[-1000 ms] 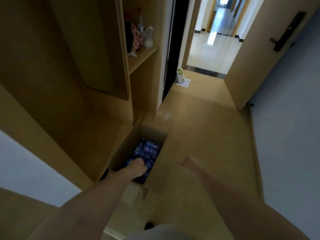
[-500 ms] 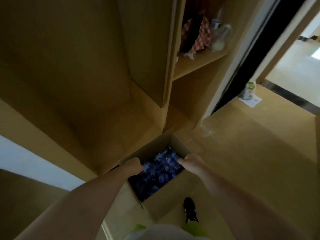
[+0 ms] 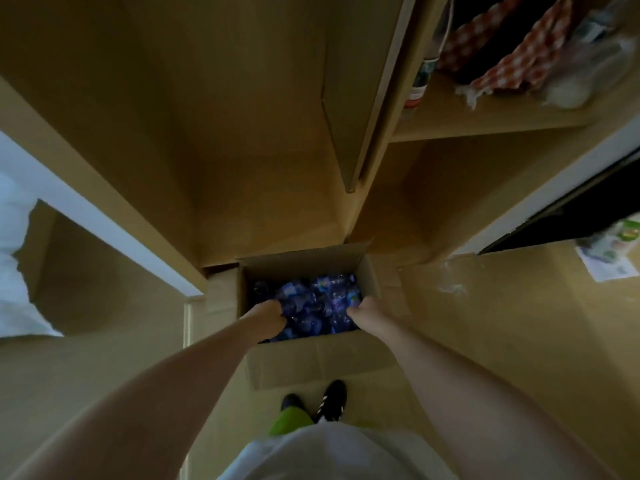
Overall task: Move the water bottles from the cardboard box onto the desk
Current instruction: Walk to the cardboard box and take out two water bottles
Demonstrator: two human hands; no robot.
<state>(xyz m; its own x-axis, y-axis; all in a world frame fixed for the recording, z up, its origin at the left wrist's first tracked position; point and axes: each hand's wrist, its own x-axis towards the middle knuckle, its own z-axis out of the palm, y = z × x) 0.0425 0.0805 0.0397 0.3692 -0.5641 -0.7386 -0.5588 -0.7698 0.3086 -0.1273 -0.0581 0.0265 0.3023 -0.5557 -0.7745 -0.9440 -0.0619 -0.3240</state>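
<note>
The cardboard box (image 3: 311,362) is plain brown; the water bottles (image 3: 311,306) inside it show blue and purple wrapping; the cloth (image 3: 502,53) on the shelf far above the box is red-and-white checked; below the box, a black shoe (image 3: 331,400) bears white stripes; the floor (image 3: 519,341) is tan.

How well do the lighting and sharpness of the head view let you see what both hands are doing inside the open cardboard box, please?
Head view: dim; the brown cardboard box interior is darkest, the blue-wrapped water bottles a glinting mass. Left hand and right hand reach in, fingers lost in shadow, grip unclear. Wide-angle bending and soft blur at the edges.
</note>
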